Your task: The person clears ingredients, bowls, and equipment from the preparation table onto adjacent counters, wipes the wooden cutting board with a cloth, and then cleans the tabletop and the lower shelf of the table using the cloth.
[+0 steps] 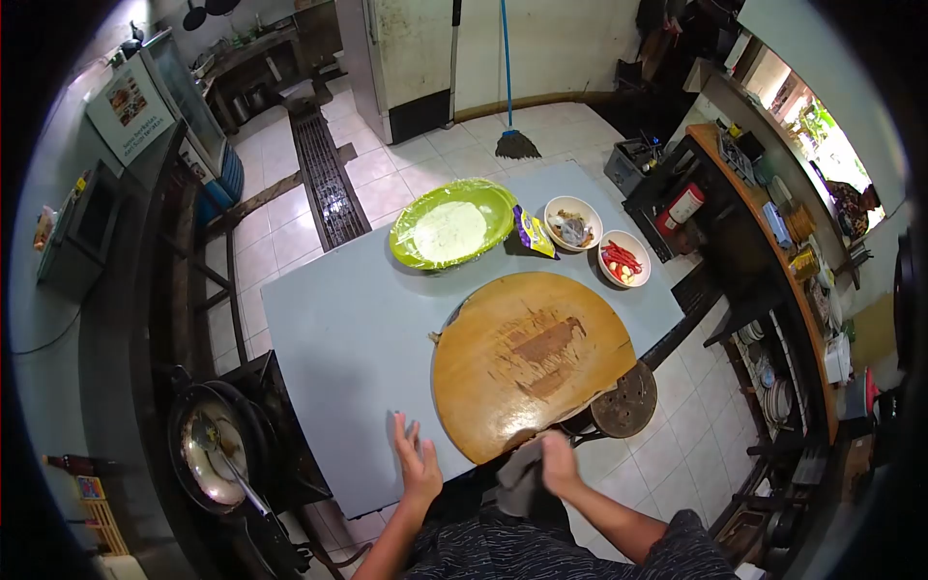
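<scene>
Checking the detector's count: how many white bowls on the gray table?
2. The first bowl holds red chilies near the right edge of the table; the second bowl is left of it, beside the purple packet. No others seem hidden.

blurred poster [130, 108] lettering, no legible text

Board [532, 362]: tan, worn rough mid-face, flat at four o'clock on the surface [338, 338], straight edge facing five; crumpled grey cloth [520, 480] at the board's six o'clock
</scene>
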The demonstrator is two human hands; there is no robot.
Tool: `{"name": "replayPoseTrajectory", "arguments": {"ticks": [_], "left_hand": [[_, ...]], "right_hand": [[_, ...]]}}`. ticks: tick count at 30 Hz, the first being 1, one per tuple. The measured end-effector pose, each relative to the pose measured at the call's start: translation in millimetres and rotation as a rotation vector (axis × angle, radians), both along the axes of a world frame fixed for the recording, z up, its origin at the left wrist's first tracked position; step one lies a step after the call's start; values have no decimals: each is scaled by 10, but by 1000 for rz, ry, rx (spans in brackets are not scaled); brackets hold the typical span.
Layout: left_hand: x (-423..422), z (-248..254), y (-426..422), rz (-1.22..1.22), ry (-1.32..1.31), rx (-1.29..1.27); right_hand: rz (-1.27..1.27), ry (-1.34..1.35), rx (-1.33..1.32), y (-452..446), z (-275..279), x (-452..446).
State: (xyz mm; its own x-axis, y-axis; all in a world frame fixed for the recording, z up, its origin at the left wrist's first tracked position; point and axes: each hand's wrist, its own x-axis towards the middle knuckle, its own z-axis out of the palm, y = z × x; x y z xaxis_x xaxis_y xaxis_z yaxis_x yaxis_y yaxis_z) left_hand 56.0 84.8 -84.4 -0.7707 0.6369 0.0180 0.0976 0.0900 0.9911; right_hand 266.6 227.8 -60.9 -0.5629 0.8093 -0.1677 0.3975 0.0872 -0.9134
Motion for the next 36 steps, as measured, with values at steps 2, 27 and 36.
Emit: {"name": "replayPoseTrajectory", "arguments": {"ticks": [2,27,36], "left_hand": [[28,-44,-23,-34,52,-26],[-28,1024,227,-236,303,83],[421,1237,197,-272,320,263]], "right_hand": [[-95,319,-160,248,293,-129],[385,239,263,-9,1458,-955],[204,-52,21,-216,1660,-406]]}}
